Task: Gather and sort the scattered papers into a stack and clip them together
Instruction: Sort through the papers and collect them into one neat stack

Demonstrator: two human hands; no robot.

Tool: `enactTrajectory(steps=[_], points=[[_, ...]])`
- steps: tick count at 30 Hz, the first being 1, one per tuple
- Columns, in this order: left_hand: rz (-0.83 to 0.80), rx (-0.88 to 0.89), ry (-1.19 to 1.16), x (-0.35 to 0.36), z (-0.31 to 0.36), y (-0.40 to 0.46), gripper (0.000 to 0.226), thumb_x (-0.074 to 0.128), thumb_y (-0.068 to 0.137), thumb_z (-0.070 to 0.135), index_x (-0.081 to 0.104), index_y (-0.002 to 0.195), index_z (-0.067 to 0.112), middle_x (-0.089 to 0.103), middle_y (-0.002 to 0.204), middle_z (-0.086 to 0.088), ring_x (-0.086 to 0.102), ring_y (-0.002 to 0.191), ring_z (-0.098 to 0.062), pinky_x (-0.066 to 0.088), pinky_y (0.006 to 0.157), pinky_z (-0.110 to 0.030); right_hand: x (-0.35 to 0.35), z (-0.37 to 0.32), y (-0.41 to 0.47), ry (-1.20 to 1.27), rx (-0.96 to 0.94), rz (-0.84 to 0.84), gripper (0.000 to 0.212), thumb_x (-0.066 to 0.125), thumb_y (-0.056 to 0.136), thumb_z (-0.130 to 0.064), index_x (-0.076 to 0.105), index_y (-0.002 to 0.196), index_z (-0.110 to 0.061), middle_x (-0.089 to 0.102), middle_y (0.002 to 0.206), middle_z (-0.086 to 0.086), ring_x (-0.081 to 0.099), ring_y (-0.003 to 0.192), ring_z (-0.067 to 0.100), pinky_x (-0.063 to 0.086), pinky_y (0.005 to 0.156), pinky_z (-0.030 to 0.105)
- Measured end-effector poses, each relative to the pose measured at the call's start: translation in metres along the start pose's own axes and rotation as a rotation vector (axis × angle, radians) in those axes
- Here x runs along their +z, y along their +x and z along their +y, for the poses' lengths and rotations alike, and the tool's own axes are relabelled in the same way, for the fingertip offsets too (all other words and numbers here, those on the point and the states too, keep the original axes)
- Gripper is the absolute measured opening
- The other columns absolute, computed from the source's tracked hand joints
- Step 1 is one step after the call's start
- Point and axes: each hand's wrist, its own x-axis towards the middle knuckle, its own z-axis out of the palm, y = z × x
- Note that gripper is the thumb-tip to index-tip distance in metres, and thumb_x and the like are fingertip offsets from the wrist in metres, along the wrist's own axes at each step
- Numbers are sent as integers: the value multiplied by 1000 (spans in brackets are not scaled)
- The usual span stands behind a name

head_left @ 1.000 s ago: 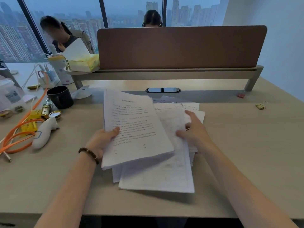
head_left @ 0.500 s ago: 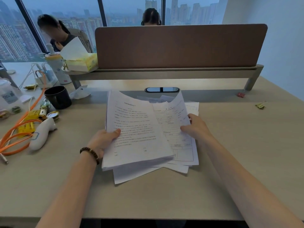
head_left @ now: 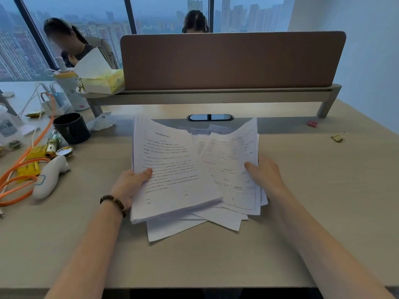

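A thick sheaf of printed papers (head_left: 170,175) is tilted up off the desk, with my left hand (head_left: 129,184) gripping its left edge, thumb on top. My right hand (head_left: 264,173) holds a form sheet with a table printed on it (head_left: 231,167) by its right edge, its top curling upward. Under both, more loose sheets (head_left: 172,228) lie fanned out crookedly on the desk. A gold binder clip (head_left: 338,137) and a red clip (head_left: 312,123) lie far right, well away from both hands.
A black mug (head_left: 72,128), white handheld device (head_left: 50,176), orange cable (head_left: 19,169), small bottles and yellow packets crowd the left. A brown divider panel (head_left: 233,61) on a rail crosses the back. Two people sit beyond it. The wooden desk (head_left: 323,201) stretches out to the right.
My right hand has taken hold of the form sheet and lifted it off the pile. The loose sheets underneath have been pulled closer under the sheaf. My left hand keeps its grip.
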Motion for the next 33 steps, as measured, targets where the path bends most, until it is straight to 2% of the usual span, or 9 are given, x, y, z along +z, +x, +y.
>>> enactTrajectory(steps=[4, 7, 11, 15, 17, 23, 26, 28, 33], points=[[-9, -1, 24, 2, 0, 2, 14, 65, 95, 17, 64, 103, 6, 75, 93, -14, 73, 77, -30, 62, 54, -36, 4, -3, 0, 192, 70, -39, 28, 65, 92, -14, 64, 120, -17, 70, 121, 3, 64, 92, 20, 48, 60, 21], [-18, -12, 29, 1, 0, 5, 15, 67, 94, 18, 65, 102, 5, 78, 86, -12, 74, 75, -29, 63, 57, -38, 1, 0, 0, 40, -83, 49, 33, 65, 89, -11, 67, 121, -15, 71, 118, 3, 58, 87, 15, 39, 58, 7], [-32, -24, 55, 0, 1, 4, 15, 67, 94, 19, 66, 100, 6, 78, 85, -12, 74, 77, -30, 62, 58, -38, -9, 2, 6, -42, -149, 161, 27, 63, 86, -12, 66, 112, -13, 69, 104, 4, 53, 81, 18, 30, 52, 8], [-35, -18, 67, 2, 3, 3, 13, 66, 95, 19, 65, 99, 6, 75, 94, -15, 73, 79, -30, 62, 60, -37, -21, -2, 9, 238, 24, 128, 45, 76, 82, -8, 56, 122, -11, 66, 112, 0, 64, 96, 23, 56, 79, 35], [-35, -8, 68, 2, 3, 4, 13, 65, 95, 18, 66, 99, 5, 75, 94, -14, 73, 74, -27, 62, 55, -35, -23, 0, 11, 365, 117, 41, 45, 79, 82, -8, 62, 123, -10, 70, 120, 7, 69, 102, 28, 57, 91, 45], [-44, -2, 92, 0, 2, 7, 15, 66, 94, 18, 67, 102, 5, 76, 94, -14, 74, 70, -25, 61, 54, -34, -16, 6, 7, 184, 132, -139, 44, 76, 87, -12, 61, 128, -17, 68, 129, 5, 65, 116, 31, 53, 99, 48], [-47, -1, 91, -1, 2, 9, 19, 67, 93, 18, 66, 107, 4, 77, 94, -15, 75, 78, -30, 62, 61, -37, -20, 5, 6, 67, 87, -81, 42, 78, 84, -13, 65, 124, -15, 69, 127, 5, 66, 112, 29, 55, 93, 43], [-55, 4, 101, -1, 2, 9, 19, 68, 93, 18, 67, 106, 4, 77, 93, -14, 75, 75, -28, 62, 61, -36, -27, 1, 6, 78, 74, -46, 38, 80, 82, -13, 69, 118, -13, 72, 119, 6, 69, 100, 25, 56, 81, 36], [-48, 25, 134, 3, 4, 7, 12, 67, 93, 17, 67, 99, 6, 77, 89, -12, 73, 79, -30, 59, 72, -41, -52, -24, -4, 518, 137, -133, 32, 80, 82, -9, 70, 112, -8, 76, 105, 10, 75, 82, 25, 60, 61, 33]])
